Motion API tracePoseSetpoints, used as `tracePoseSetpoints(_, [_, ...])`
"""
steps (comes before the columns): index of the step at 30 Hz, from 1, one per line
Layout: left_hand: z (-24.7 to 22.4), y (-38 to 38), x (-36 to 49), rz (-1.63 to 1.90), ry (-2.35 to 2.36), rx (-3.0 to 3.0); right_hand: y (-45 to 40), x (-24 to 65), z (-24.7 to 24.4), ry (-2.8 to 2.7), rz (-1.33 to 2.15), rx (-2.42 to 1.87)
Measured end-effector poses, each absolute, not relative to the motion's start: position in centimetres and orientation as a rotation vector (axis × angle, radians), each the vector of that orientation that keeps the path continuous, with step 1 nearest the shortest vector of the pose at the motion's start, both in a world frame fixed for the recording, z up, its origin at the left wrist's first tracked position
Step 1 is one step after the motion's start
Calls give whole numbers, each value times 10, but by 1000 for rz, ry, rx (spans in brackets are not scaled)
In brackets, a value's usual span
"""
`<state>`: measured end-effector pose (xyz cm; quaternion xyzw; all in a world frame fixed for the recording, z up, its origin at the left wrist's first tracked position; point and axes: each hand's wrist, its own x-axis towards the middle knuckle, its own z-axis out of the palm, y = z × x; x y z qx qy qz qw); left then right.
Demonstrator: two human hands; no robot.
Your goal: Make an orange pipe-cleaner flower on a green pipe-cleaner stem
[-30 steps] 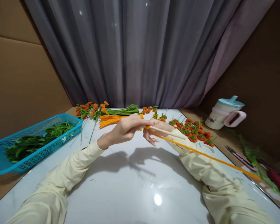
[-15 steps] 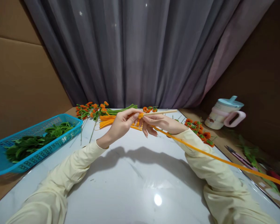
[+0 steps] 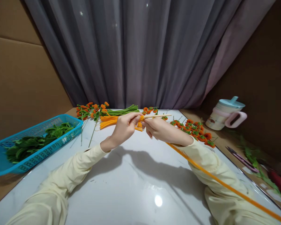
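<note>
Above the far part of the white table point(image 3: 121, 193), my two hands meet. My left hand point(image 3: 124, 128) pinches a thin wooden stick point(image 3: 163, 116) near a small orange coil wound around it; the stick points right. My right hand point(image 3: 165, 130) is closed on a long orange pipe cleaner point(image 3: 208, 173) close to that coil. The pipe cleaner's free length slopes down over my right sleeve to the lower right corner. Part of it is hidden by my right hand. Behind my left hand lies a bundle of orange pipe cleaners point(image 3: 107, 122).
A blue basket point(image 3: 41, 155) of green leaf pieces stands left. Orange pipe-cleaner flowers point(image 3: 92, 107) and green stems point(image 3: 124, 110) lie at the back; more orange flowers point(image 3: 198, 128) are right. Farther right are a lidded cup point(image 3: 219, 115) and pink-handled scissors point(image 3: 242, 160).
My right hand has turned over, its fingers now closing in by the coil. The pipe cleaner's free length has swung downward, and the stick has shifted slightly left.
</note>
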<state>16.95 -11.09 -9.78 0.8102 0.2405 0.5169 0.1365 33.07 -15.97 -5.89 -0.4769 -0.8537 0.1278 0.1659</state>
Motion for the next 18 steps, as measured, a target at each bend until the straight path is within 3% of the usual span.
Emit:
tracePoseSetpoints(4, [-103,-111,168,1495,656,2742,-159,327,-57,-2512,266,-1494])
tracePoseSetpoints(9, [-102,-114,166,1067,909,3167,-155,324,-64,-2584,193,-1726])
tracePoseSetpoints(18, [-92,-120,167,532,847,3368,-154,326,-72,-2690,-389,-1721])
